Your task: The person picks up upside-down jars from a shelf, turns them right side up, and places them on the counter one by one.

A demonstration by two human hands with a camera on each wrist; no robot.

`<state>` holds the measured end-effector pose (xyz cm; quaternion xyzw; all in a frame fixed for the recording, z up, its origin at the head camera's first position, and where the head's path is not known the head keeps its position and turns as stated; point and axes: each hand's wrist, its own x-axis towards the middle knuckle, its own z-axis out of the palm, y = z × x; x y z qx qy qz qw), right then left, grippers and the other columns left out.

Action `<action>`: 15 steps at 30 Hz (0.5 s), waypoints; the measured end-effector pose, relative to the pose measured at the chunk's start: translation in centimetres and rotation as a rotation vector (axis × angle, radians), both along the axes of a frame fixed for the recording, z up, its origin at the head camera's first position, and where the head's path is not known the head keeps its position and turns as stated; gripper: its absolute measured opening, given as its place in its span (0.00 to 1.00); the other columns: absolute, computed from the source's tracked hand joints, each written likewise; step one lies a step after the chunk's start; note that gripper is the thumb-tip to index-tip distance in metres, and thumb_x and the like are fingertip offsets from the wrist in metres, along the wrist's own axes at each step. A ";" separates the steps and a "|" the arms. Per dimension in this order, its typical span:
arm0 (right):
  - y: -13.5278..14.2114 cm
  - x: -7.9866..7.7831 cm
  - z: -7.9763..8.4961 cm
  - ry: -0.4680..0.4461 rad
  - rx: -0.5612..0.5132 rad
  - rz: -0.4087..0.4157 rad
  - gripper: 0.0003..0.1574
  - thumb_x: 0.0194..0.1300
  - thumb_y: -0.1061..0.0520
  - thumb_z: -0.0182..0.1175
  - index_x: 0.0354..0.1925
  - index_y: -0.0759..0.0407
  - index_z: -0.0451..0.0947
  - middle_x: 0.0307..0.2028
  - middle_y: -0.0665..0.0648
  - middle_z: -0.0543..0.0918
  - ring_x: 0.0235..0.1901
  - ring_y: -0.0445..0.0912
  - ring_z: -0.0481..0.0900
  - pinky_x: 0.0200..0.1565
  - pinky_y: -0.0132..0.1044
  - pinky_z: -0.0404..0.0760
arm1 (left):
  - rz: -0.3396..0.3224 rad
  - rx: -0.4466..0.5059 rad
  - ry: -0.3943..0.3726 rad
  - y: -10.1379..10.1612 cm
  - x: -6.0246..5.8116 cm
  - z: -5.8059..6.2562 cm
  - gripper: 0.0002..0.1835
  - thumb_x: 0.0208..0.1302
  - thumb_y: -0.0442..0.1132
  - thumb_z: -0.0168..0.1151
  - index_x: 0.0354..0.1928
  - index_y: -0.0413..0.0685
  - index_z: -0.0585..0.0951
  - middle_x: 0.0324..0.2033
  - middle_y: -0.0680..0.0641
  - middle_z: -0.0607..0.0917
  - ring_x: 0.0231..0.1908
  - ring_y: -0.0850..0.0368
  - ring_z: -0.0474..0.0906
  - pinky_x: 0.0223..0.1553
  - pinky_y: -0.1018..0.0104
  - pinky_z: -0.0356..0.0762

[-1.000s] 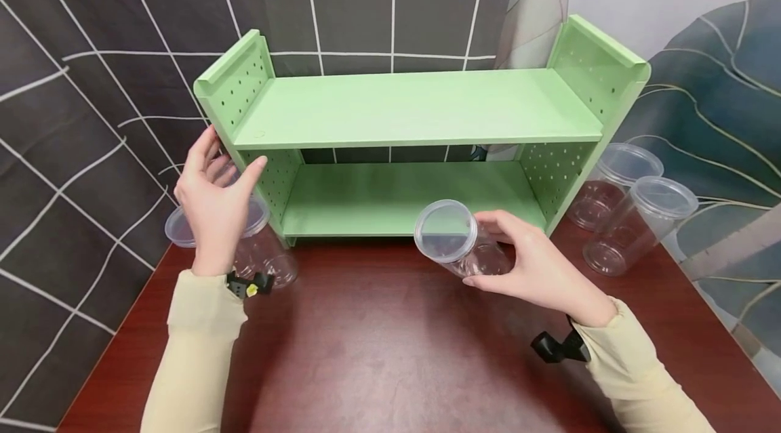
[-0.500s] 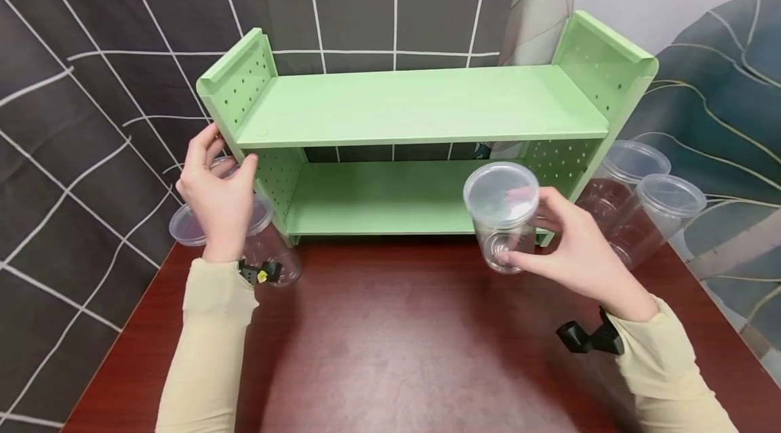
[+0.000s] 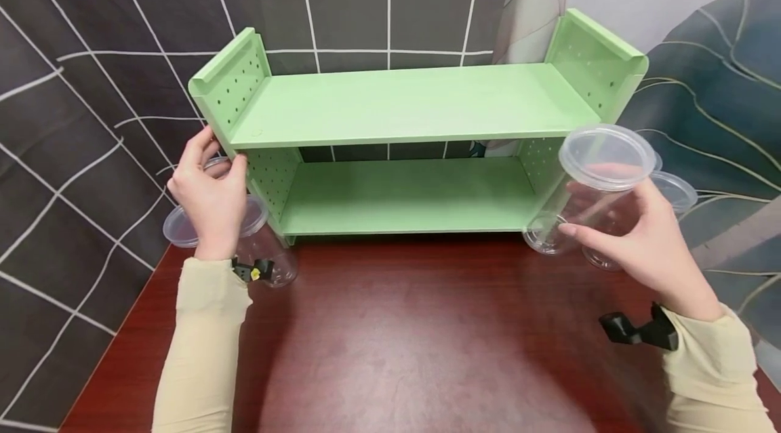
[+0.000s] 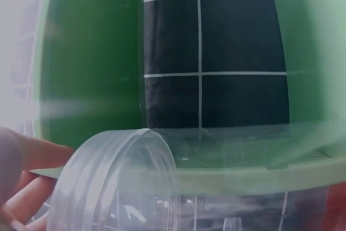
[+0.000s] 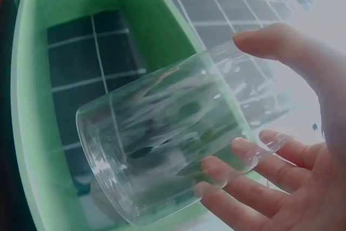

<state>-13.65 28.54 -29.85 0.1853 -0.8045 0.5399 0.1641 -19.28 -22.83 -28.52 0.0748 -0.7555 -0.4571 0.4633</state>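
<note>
A light green two-tier shelf [image 3: 403,104] stands on the table. My left hand [image 3: 210,196] holds its left side panel, thumb at the front edge and fingers on the outer side. My right hand [image 3: 655,250] grips a clear plastic jar [image 3: 549,223] with a translucent lid, tilted and raised before the shelf's right end. In the right wrist view, thumb and fingers lie on opposite sides of this jar [image 5: 157,139], its base toward the shelf. Beneath the left hand stand lidded jars [image 3: 274,260], partly hidden; one lid [image 4: 113,182] shows large in the left wrist view.
More lidded jars [image 3: 674,190] stand right of the shelf, mostly hidden by the held jar and right hand. The reddish-brown table [image 3: 403,338] stretches in front of the shelf. A dark wall with white grid lines [image 3: 348,6] rises behind and at left.
My right hand has carried the jar rightward and up, from in front of the lower tier to the shelf's right end, changing its tilt. The left hand stays at the left panel.
</note>
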 end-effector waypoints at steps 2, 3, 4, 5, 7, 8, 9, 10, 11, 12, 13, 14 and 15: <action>0.7 0.0 -0.2 -0.026 -0.054 0.017 0.54 0.47 0.82 0.71 0.70 0.61 0.67 0.54 0.62 0.81 0.49 0.46 0.83 0.48 0.24 0.81 | 0.000 -0.002 0.003 0.0 0.0 -0.1 0.23 0.60 0.29 0.69 0.58 0.53 0.85 0.47 0.47 0.89 0.34 0.67 0.85 0.41 0.75 0.84; 1.0 0.0 -0.4 -0.036 -0.065 0.017 0.54 0.48 0.82 0.70 0.70 0.61 0.66 0.55 0.62 0.81 0.50 0.46 0.83 0.48 0.24 0.81 | -0.002 -0.004 0.005 -0.1 0.0 -0.1 0.23 0.60 0.29 0.69 0.58 0.53 0.86 0.47 0.47 0.89 0.34 0.68 0.85 0.41 0.75 0.84; 1.4 0.0 -0.6 -0.046 -0.068 0.012 0.54 0.48 0.82 0.70 0.71 0.60 0.66 0.55 0.62 0.81 0.50 0.46 0.83 0.48 0.24 0.81 | -0.003 -0.005 0.008 -0.1 0.0 -0.1 0.23 0.60 0.29 0.69 0.57 0.54 0.86 0.47 0.48 0.89 0.34 0.68 0.85 0.41 0.75 0.84; 1.7 0.1 -0.9 -0.051 -0.052 -0.007 0.53 0.49 0.82 0.70 0.70 0.58 0.66 0.54 0.61 0.80 0.48 0.45 0.83 0.48 0.23 0.81 | -0.004 -0.006 0.009 -0.1 0.0 0.0 0.23 0.60 0.29 0.69 0.57 0.54 0.86 0.46 0.48 0.89 0.34 0.69 0.84 0.41 0.75 0.84; 2.2 0.1 -1.7 -0.074 -0.031 -0.033 0.52 0.50 0.81 0.70 0.69 0.56 0.66 0.51 0.61 0.81 0.43 0.44 0.85 0.43 0.24 0.83 | -0.005 -0.009 0.011 -0.1 0.1 0.0 0.23 0.60 0.29 0.69 0.57 0.54 0.86 0.46 0.49 0.89 0.33 0.71 0.84 0.40 0.75 0.84; 2.5 0.2 -2.1 -0.083 -0.001 -0.052 0.52 0.50 0.80 0.70 0.69 0.55 0.65 0.49 0.59 0.81 0.41 0.43 0.85 0.41 0.25 0.84 | -0.005 -0.011 0.013 -0.1 0.1 0.0 0.23 0.60 0.29 0.69 0.57 0.54 0.86 0.46 0.49 0.89 0.32 0.72 0.84 0.40 0.75 0.84; 2.8 0.2 -2.6 -0.090 0.036 -0.074 0.52 0.51 0.79 0.71 0.68 0.53 0.65 0.46 0.57 0.82 0.38 0.41 0.85 0.40 0.24 0.84 | -0.005 -0.011 0.013 0.0 0.1 0.0 0.23 0.60 0.29 0.69 0.57 0.54 0.86 0.46 0.49 0.89 0.32 0.72 0.83 0.40 0.75 0.84; 3.0 0.3 -3.1 -0.092 0.078 -0.097 0.51 0.51 0.78 0.72 0.67 0.52 0.65 0.43 0.56 0.83 0.36 0.40 0.85 0.38 0.24 0.83 | -0.006 -0.011 0.011 0.0 0.1 0.0 0.23 0.60 0.29 0.69 0.57 0.54 0.86 0.46 0.49 0.89 0.32 0.72 0.83 0.40 0.75 0.84; 3.3 0.3 -3.5 -0.095 0.106 -0.110 0.51 0.51 0.77 0.73 0.67 0.51 0.65 0.41 0.55 0.83 0.34 0.39 0.84 0.37 0.23 0.83 | -0.006 -0.012 0.009 0.0 0.0 0.0 0.23 0.60 0.29 0.69 0.57 0.54 0.86 0.46 0.49 0.89 0.32 0.72 0.84 0.40 0.75 0.84; 3.6 0.3 -4.0 -0.102 0.121 -0.112 0.51 0.51 0.77 0.73 0.67 0.52 0.65 0.40 0.55 0.83 0.34 0.40 0.84 0.37 0.23 0.83 | -0.006 -0.012 0.008 0.0 0.0 0.0 0.23 0.60 0.29 0.69 0.57 0.54 0.86 0.47 0.49 0.89 0.33 0.71 0.84 0.40 0.75 0.84; 3.8 0.3 -4.5 -0.106 0.136 -0.115 0.51 0.51 0.76 0.73 0.67 0.52 0.65 0.40 0.55 0.83 0.34 0.40 0.84 0.37 0.22 0.82 | -0.006 -0.013 0.006 0.0 0.0 0.0 0.23 0.60 0.29 0.69 0.57 0.54 0.86 0.47 0.49 0.89 0.33 0.70 0.84 0.40 0.74 0.84; 4.1 0.3 -4.9 -0.110 0.160 -0.121 0.50 0.51 0.75 0.74 0.67 0.52 0.65 0.39 0.54 0.84 0.34 0.39 0.84 0.38 0.22 0.81 | -0.006 -0.013 0.003 0.0 0.0 0.0 0.23 0.60 0.29 0.69 0.57 0.54 0.86 0.47 0.49 0.89 0.33 0.70 0.84 0.41 0.74 0.84; 4.3 0.3 -5.4 -0.114 0.171 -0.124 0.50 0.51 0.74 0.74 0.66 0.53 0.65 0.39 0.55 0.83 0.34 0.39 0.84 0.39 0.21 0.80 | -0.007 -0.014 -0.001 0.0 0.0 0.0 0.23 0.60 0.29 0.69 0.57 0.54 0.86 0.47 0.49 0.89 0.34 0.69 0.84 0.41 0.74 0.84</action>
